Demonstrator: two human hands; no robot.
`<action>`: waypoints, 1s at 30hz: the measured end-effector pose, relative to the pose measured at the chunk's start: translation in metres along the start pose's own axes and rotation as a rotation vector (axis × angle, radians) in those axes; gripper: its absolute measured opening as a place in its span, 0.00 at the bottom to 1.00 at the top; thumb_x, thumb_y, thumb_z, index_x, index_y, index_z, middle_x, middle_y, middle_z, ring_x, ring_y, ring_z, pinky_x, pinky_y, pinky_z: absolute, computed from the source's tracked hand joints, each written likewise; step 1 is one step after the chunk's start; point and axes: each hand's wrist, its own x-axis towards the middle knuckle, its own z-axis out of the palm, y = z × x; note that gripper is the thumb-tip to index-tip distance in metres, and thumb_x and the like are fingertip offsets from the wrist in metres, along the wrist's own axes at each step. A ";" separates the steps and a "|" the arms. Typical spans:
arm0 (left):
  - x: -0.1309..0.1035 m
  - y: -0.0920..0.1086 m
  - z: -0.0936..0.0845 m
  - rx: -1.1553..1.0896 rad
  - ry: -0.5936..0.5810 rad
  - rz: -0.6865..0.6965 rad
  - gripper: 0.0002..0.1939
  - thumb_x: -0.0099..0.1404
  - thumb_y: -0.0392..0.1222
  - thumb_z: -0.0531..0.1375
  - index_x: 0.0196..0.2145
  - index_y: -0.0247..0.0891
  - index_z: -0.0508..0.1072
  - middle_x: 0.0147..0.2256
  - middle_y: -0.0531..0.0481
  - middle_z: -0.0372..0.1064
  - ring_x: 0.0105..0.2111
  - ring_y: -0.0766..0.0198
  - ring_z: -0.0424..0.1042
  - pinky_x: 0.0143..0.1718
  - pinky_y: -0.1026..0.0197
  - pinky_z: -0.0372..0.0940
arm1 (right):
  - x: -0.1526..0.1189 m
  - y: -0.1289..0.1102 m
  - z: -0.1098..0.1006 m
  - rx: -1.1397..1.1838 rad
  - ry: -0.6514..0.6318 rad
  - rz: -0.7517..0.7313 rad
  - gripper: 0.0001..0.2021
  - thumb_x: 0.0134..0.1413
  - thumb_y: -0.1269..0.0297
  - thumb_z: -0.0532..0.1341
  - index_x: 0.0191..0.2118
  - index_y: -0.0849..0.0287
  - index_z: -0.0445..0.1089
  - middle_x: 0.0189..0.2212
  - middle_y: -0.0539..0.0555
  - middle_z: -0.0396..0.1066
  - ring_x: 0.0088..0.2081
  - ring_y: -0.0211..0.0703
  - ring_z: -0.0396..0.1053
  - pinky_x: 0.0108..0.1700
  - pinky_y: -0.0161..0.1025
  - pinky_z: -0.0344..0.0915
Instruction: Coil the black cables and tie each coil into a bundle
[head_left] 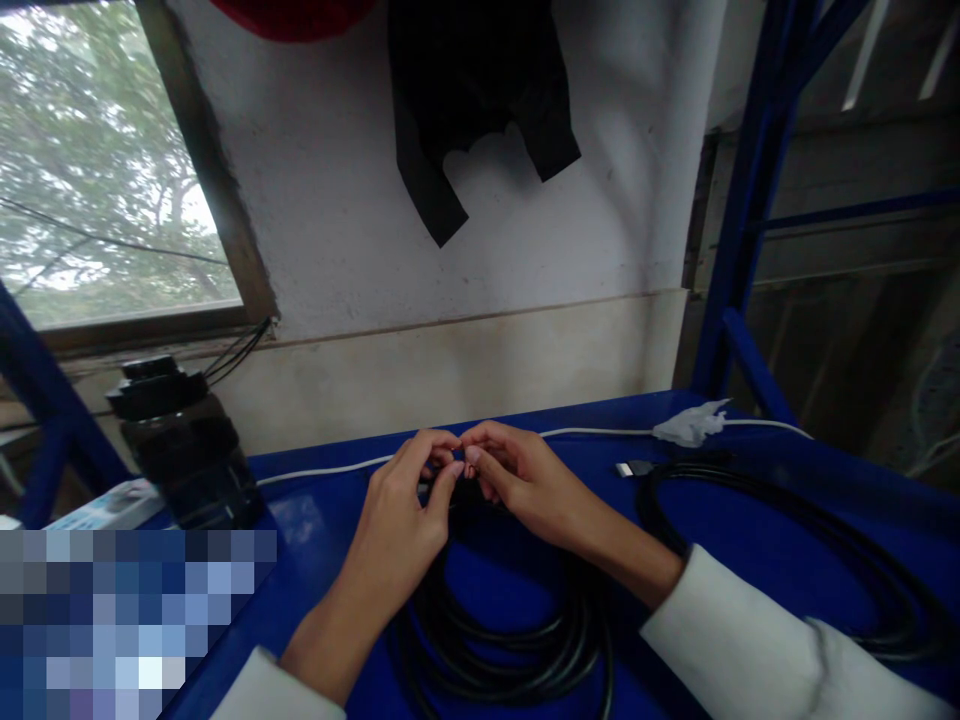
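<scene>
A coil of black cable [517, 688] lies on the blue tabletop in front of me. At its far side, my left hand [401, 515] is pinched, thumb against the fingers. My right hand [529, 480] meets it there, also in a pinch, the fingertips of both nearly touching. Whatever thin thing they hold, if any, is too small and too hidden to name. Dark cable shows just below the fingertips. To the right lies a second loop of black cable [750, 480], with a metal-tipped plug [634, 468] at its near-left end.
On the left stands a dark water bottle [191, 450] beside a white box [109, 508]. A white cord [322, 472] runs along the back edge, with crumpled clear plastic [690, 424] on it. Blue posts [739, 220] rise at the sides. A black garment [480, 80] hangs on the wall.
</scene>
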 end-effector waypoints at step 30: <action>0.000 -0.005 0.000 -0.045 -0.041 0.028 0.11 0.72 0.38 0.62 0.49 0.41 0.82 0.40 0.48 0.81 0.40 0.60 0.79 0.45 0.59 0.70 | 0.000 0.002 0.001 0.031 0.022 -0.018 0.07 0.68 0.63 0.60 0.40 0.59 0.73 0.29 0.50 0.72 0.28 0.36 0.68 0.32 0.34 0.64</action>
